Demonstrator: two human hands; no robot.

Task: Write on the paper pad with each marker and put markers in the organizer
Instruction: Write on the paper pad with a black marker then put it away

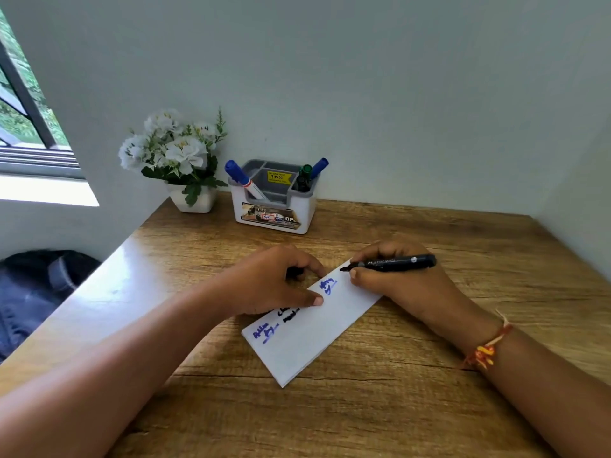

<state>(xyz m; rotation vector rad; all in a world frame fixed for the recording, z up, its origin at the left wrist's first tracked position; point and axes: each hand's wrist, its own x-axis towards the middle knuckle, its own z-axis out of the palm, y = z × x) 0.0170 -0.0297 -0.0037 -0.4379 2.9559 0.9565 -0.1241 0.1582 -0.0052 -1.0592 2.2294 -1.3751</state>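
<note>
Right hand (398,287) pinching light, stiff black marker (396,262) near tip, nib touching paper pad (307,338) on desk (396,408); left hand (271,282) pinning thin, slide-prone pad, seemingly curling round dark cap (293,272)

- Table (429,408): brown wood grain with darker streaks.
- Paper pad (317,328): white, with blue and black handwriting.
- Black marker (396,262): black with faint grey lettering; its cap (294,271) looks black.
- Organizer (307,213), at the table's far edge: white shell, grey insert, yellow sticker (278,177).
- White marker (248,183): blue cap, red band.
- Green marker (305,175): dark green.
- Blue marker (319,166): blue.
- Flowers (175,147): white with green leaves, in a white pot (198,201).
- Bracelet (486,352): red, orange and yellow thread.
</note>
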